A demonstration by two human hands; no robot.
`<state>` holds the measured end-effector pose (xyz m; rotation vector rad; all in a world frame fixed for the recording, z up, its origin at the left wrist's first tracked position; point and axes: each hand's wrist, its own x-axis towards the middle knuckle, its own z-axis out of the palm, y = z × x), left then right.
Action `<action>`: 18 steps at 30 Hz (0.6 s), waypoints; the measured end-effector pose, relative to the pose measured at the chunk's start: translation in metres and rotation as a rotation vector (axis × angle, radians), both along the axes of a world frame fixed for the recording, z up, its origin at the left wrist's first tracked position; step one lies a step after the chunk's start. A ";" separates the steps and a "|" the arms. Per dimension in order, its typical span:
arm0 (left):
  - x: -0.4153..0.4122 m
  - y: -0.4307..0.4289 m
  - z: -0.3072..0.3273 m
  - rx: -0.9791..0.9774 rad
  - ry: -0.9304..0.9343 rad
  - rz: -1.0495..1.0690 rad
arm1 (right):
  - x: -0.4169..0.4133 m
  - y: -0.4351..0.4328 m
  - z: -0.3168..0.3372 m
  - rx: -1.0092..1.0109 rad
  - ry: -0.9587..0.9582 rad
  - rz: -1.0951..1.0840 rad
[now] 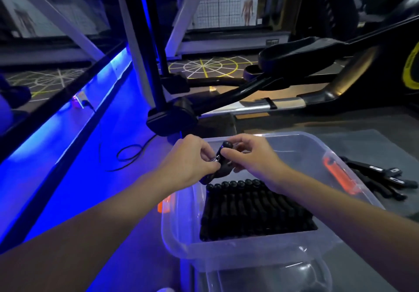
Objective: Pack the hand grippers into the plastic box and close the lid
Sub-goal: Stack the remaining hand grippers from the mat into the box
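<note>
Both hands — left point(192, 162), right point(249, 155) — pinch one hand gripper point(221, 160) above the plastic box point(294, 142).

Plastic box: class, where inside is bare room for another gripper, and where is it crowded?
Bare: plastic box's far end, between packed row and far wall, below the held hand gripper; also a strip beside the orange latch. Crowded: the middle, filled by that row.

Dim gym: blue strip light point(68, 119), exercise machine point(317, 69), line-marked floor point(204, 66).
</note>
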<state>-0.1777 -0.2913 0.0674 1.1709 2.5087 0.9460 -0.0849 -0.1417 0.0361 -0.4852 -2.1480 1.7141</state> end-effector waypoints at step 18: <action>-0.036 -0.039 -0.054 -0.131 0.085 0.086 | -0.023 -0.023 -0.034 0.020 -0.144 0.173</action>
